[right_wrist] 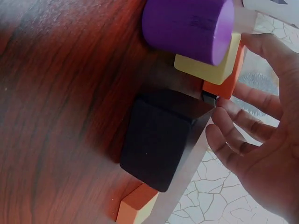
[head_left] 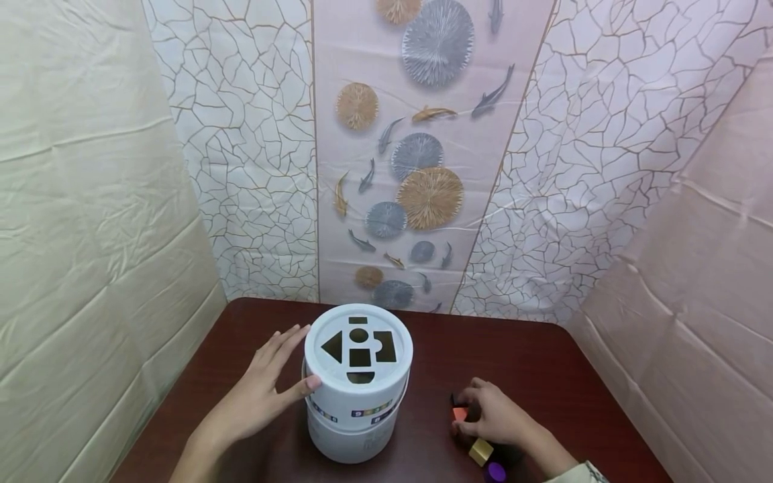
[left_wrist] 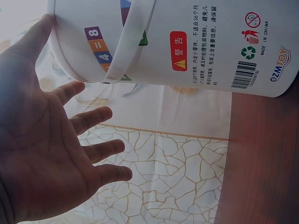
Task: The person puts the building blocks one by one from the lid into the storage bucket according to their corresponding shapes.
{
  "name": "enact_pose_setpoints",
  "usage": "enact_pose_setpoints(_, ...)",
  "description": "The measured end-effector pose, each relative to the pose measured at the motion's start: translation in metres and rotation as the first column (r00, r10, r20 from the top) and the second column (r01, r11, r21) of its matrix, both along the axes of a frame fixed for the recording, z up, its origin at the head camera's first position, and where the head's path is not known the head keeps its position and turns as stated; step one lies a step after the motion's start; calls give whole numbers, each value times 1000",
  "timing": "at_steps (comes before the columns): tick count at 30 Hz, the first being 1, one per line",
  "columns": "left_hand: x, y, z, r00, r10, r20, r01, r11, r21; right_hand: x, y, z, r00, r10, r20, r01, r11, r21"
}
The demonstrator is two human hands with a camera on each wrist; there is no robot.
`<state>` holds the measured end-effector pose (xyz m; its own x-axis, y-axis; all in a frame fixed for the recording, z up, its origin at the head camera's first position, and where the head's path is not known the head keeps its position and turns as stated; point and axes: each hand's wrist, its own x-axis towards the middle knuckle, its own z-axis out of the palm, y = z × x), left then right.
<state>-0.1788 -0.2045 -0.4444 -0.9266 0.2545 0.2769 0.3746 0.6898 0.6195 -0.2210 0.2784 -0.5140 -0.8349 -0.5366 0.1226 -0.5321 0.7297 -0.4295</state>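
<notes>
A: What does the left grip (head_left: 262,392) have?

B: Nothing grasped. I see it released, the fingers straight and spread against the left side of the tub (head_left: 353,424). The thumb touches the front of the rim, and the fingertips reach the rim farther back.

A: Where's the tub?

B: Upright on the table (head_left: 531,369), a little left of its middle and well in from the far edge. Its white lid (head_left: 345,345) faces up, with a triangle, a circle, a square and other shapes cut through it.

A: And the right grip (head_left: 498,417)?

B: From here I see it pinching the orange block (head_left: 460,414), thumb on one side and forefinger on the other. I can't tell whether the block is off the table.

A: Which part of the table?

B: The right half, between the tub and the right edge.

A: Anything around it?

B: The gold block (head_left: 481,451) is just beside it, toward the near edge, and the purple block (head_left: 496,472) is nearer that edge again. My right wrist view shows a black block (right_wrist: 156,140) near the curled fingers, with a two-tone block (right_wrist: 138,205), orange and yellow, close by it.
</notes>
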Motion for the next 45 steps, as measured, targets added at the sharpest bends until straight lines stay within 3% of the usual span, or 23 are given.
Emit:
enact_pose_setpoints(14,-1,1,1,1000,-5,-21,5,1000,8,2,-2,7,999,43,-30,-43,999,-1)
enact_pose_setpoints(24,-1,1,2,1000,7,1,-7,1000,5,2,-2,11,999,19,-25,-19,1000,21)
enact_pose_setpoints(36,0,1,1,1000,6,4,-6,1000,6,7,1,18,999,12,-53,-13,1000,-20)
enact_pose_setpoints(45,2,1,-1,1000,6,1,-6,1000,5,15,1,35,975,28,-221,-52,993,-106)
